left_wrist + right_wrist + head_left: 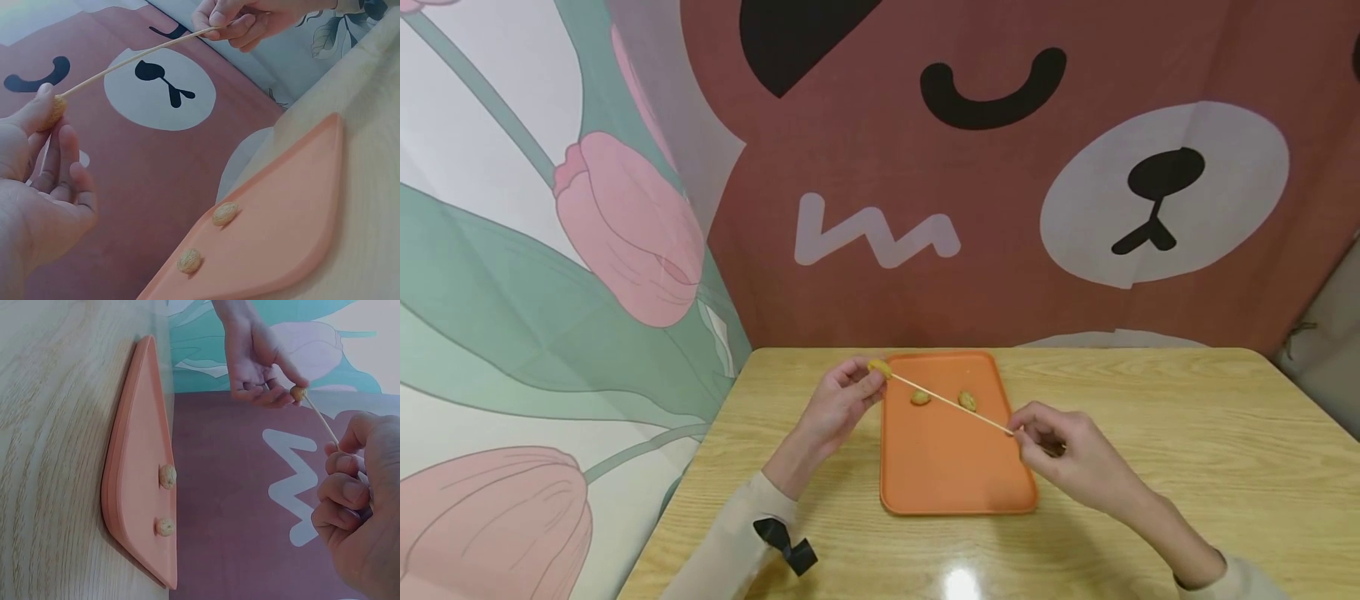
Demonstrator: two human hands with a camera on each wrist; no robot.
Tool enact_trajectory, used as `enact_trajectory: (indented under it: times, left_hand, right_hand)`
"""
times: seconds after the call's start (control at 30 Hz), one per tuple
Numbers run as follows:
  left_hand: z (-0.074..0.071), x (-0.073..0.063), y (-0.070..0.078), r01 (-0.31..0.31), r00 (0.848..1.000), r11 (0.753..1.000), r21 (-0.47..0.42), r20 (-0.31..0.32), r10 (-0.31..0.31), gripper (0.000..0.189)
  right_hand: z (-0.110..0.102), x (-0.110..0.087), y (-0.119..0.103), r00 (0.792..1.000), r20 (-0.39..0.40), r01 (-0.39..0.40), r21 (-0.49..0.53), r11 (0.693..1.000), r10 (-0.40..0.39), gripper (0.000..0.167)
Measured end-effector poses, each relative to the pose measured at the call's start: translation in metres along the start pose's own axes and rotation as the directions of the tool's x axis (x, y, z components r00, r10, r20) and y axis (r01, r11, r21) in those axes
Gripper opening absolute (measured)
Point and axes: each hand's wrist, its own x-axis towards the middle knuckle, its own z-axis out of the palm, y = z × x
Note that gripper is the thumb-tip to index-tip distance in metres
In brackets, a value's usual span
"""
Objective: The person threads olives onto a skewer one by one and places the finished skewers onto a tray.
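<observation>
My left hand [841,407] pinches a small golden-brown ball [878,367] with a rough surface between thumb and fingertips. A thin pale wooden skewer [951,403] runs from that ball to my right hand [1075,454], whose thumb and fingers grip its other end. In the left wrist view the skewer's far end meets the held ball [57,112]; how deep it goes in is hidden by the fingers. Below the skewer, two similar balls [921,397] [225,214] lie apart on an orange tray [958,475].
The tray lies on a light wooden table [1157,392]. A hanging cloth with a brown bear face [880,292] stands behind the table, and one with pink tulips [632,233] at the left. A black strap [786,546] hangs at my left sleeve.
</observation>
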Motion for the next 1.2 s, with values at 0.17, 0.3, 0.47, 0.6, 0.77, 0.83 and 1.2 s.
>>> enact_trajectory:
  times: [0.17,0.3,0.47,0.6,0.77,0.83,1.2]
  left_hand:
    - [0.000,-0.001,0.002,-0.030,1.000,0.999,0.039,-0.001,0.030,0.010]
    - [0.000,-0.002,0.001,-0.046,0.999,0.996,0.082,0.017,0.045,0.008]
    - [0.003,-0.004,0.001,-0.056,0.998,0.988,0.144,0.012,0.055,0.009]
    - [0.004,-0.005,0.001,-0.063,0.998,0.985,0.161,0.013,0.062,0.012]
    - [0.003,-0.004,-0.003,-0.055,0.998,0.987,0.151,0.038,0.050,0.011]
    - [0.004,-0.004,-0.004,-0.050,0.998,0.986,0.156,0.053,0.043,0.007]
    - [0.010,-0.006,-0.005,-0.059,0.995,0.983,0.174,0.093,0.043,0.005]
  right_hand:
    - [0.001,0.000,-0.003,0.999,0.032,-0.021,0.004,1.000,0.021,0.032]
    - [0.004,-0.001,-0.004,0.996,0.071,-0.049,0.007,0.999,0.048,0.026]
    - [0.008,-0.003,-0.005,0.994,0.089,-0.066,0.015,0.998,0.064,0.023]
    - [0.012,-0.002,-0.005,0.994,0.095,-0.061,0.036,0.997,0.058,0.022]
    - [0.017,-0.002,-0.005,0.992,0.114,-0.062,0.056,0.996,0.055,0.022]
    - [0.018,-0.002,-0.004,0.991,0.121,-0.065,0.060,0.996,0.057,0.021]
    - [0.025,-0.002,-0.004,0.986,0.145,-0.097,0.122,0.988,0.079,0.020]
